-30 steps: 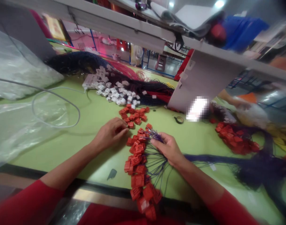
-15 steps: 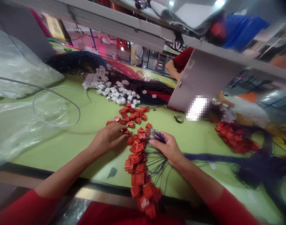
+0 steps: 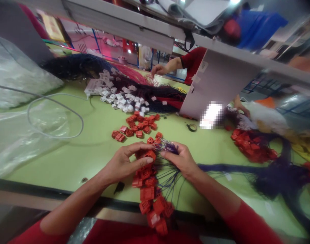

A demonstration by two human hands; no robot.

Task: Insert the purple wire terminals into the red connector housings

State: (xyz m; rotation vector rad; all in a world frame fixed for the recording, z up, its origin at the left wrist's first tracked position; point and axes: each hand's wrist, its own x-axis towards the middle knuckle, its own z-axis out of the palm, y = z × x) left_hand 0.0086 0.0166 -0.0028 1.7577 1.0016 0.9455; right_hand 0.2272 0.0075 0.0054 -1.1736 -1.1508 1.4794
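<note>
My left hand (image 3: 128, 161) has a red connector housing (image 3: 150, 155) between thumb and fingers, close to the wire ends. My right hand (image 3: 182, 159) is closed around a bundle of dark purple wires (image 3: 173, 147), whose bare metal terminals (image 3: 165, 145) point left toward the housing. Below the hands hangs a row of red connectors (image 3: 147, 194) with thin wires attached, reaching over the table's front edge. Several loose red connectors (image 3: 139, 126) lie on the green table (image 3: 99, 149) beyond my left hand. The wire bundle trails to the right from under my right wrist.
White connectors (image 3: 124, 100) with dark wires lie at the back. A roll of black tape (image 3: 192, 127) rests beyond my right hand. More red connectors (image 3: 253, 145) and a purple wire heap (image 3: 282, 179) are at right. Plastic bags (image 3: 20, 78) cover the left. A co-worker's hand (image 3: 160, 69) shows behind.
My left hand has moved right and nearer from the loose pile, bringing a red connector housing to the wire ends. My right hand stays nearly still. A co-worker's arm has reached out behind.
</note>
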